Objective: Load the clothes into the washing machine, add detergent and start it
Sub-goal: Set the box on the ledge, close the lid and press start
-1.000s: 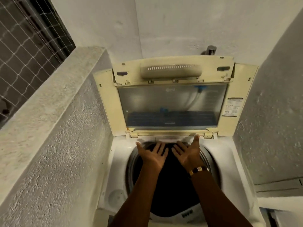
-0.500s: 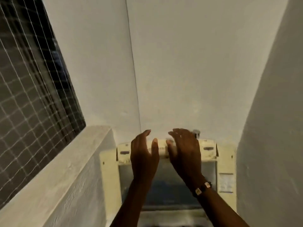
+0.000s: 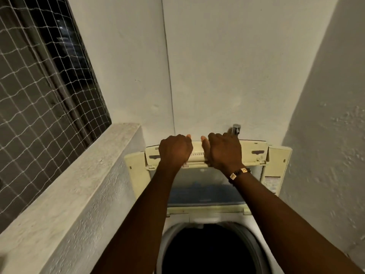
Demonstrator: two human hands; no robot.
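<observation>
Hands both up on the top edge of the raised lid (image 3: 256,153): left hand (image 3: 174,150) and right hand (image 3: 224,153) curled over its handle bar, gripping it, where a second ago they hung open-palmed low over the drum (image 3: 209,252). Washing machine (image 3: 256,224) stands in the corner below, drum mouth dark; clothes inside cannot be made out. Reads as lid about to be pulled down, so loading likely finished; detergent not in view. Tap (image 3: 236,129) just behind right knuckles.

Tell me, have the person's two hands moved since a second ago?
Yes. Both the left hand and right hand rose from the dark drum opening to grip the raised cream lid's top edge.
</observation>
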